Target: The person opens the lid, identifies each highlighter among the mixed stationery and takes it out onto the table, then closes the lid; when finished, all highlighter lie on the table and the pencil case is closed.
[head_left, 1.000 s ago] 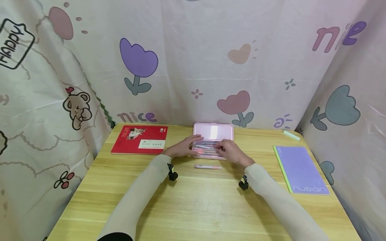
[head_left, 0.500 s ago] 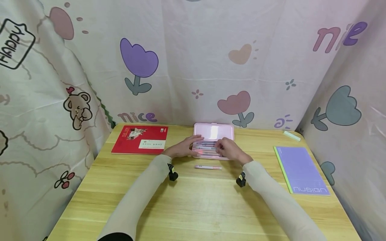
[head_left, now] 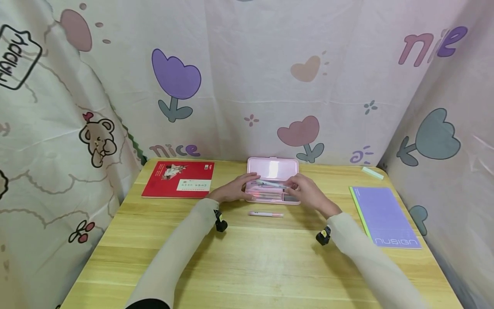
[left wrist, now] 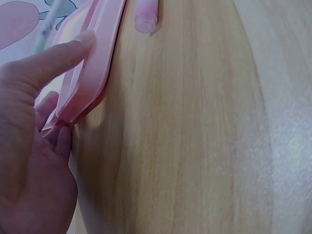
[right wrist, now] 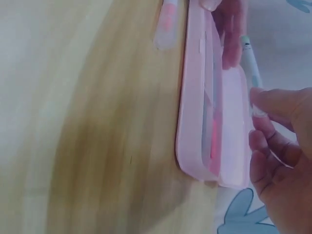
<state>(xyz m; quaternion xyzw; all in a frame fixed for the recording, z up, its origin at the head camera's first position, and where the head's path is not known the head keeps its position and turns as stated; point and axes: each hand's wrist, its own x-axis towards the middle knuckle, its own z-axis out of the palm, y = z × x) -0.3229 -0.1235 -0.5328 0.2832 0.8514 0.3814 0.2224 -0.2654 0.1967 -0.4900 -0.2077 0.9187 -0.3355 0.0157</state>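
Note:
A pink pencil case [head_left: 273,168] stands with its lid up near the table's back edge, several pens lying inside. My left hand [head_left: 233,189] grips its left end; in the left wrist view the thumb lies over the front rim of the case [left wrist: 102,58] and other fingers bend round the corner. Between thumb and fingers, my right hand [head_left: 308,195] pinches a white pen [head_left: 269,183] above the right half of the case. The right wrist view shows this pen [right wrist: 250,61] tilted, its green-tipped end away from the hand. A pink-and-white pen [head_left: 265,214] lies in front of the case.
On the left of the wooden table [head_left: 254,266] lies a red notebook [head_left: 166,184]. A purple notebook [head_left: 387,219] lies on the right, with a pale green-white bar [head_left: 372,173] behind it. A patterned curtain [head_left: 239,86] stands behind the table.
My right hand has lifted the white pen out from among the others and moved slightly right. The left hand stays at the case's left end.

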